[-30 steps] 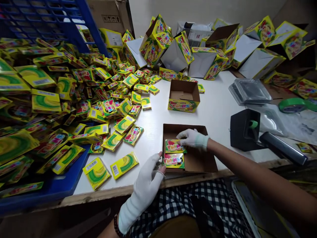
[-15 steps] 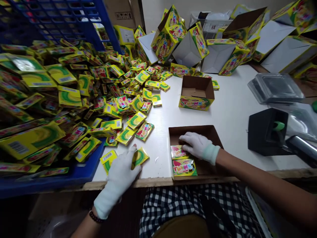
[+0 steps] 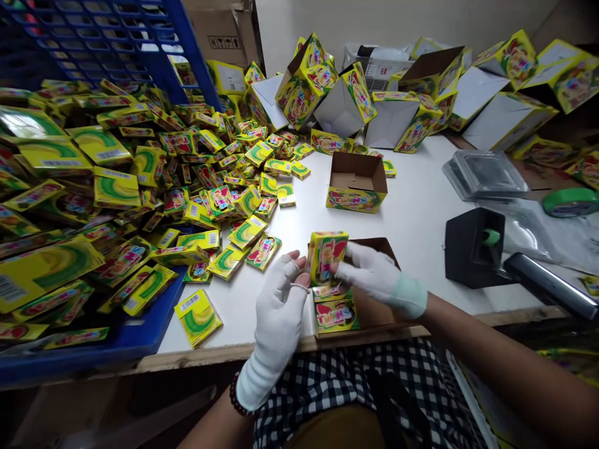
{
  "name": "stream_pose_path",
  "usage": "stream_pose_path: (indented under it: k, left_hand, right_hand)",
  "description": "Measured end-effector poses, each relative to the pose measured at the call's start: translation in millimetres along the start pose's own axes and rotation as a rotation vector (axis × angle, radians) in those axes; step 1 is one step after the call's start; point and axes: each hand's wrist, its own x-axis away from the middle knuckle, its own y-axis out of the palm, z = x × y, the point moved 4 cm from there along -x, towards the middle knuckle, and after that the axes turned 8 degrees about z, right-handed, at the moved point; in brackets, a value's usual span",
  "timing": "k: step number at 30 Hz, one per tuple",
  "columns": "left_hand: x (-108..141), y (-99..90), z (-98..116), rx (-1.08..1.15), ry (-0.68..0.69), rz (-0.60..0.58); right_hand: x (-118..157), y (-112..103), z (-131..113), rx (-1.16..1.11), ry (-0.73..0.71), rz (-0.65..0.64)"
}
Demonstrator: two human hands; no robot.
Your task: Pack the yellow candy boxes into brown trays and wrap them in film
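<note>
Above the left part of a brown cardboard tray point(image 3: 379, 315), a small yellow candy box point(image 3: 326, 257) is held upright in the fingers of my gloved right hand point(image 3: 369, 274). My gloved left hand point(image 3: 283, 299) is just left of that box, thumb and fingers apart, nothing in its grasp. Inside the tray at the front left lies another candy box point(image 3: 334, 316) marked TWINS, with one more behind it, partly hidden by the held box. A single yellow box point(image 3: 198, 318) lies flat on the table left of my left hand.
A large heap of candy boxes point(image 3: 154, 187) spills from a blue crate point(image 3: 140, 43) on the left. Behind the tray stands an open display box point(image 3: 356, 182). To the right are a black tape dispenser point(image 3: 473, 248), clear plastic lids point(image 3: 486, 174) and green tape point(image 3: 568, 202). Folded cartons point(image 3: 393, 121) line the back.
My left hand has moved right from the table's loose boxes to beside the tray. My right hand has risen out of the tray and now holds a candy box upright.
</note>
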Motion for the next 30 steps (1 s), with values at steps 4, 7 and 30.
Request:
stream_pose_path:
  k: [4,7,30]
  left_hand:
    - [24.6,10.7,17.3,-0.294,0.433,-0.19]
    - [53.1,43.5,17.7,-0.57,0.524,-0.565]
    - [-4.3,-163.4,-64.9,-1.373,-0.078,-0.013]
  right_hand:
    - [-12.9,-32.4,22.4,0.479,-0.121,0.123]
    - [-23.0,-27.8,33.2,0.75,-0.188,-0.01]
    - [-23.5,28.5,53.6,1.032,-0.204,-0.24]
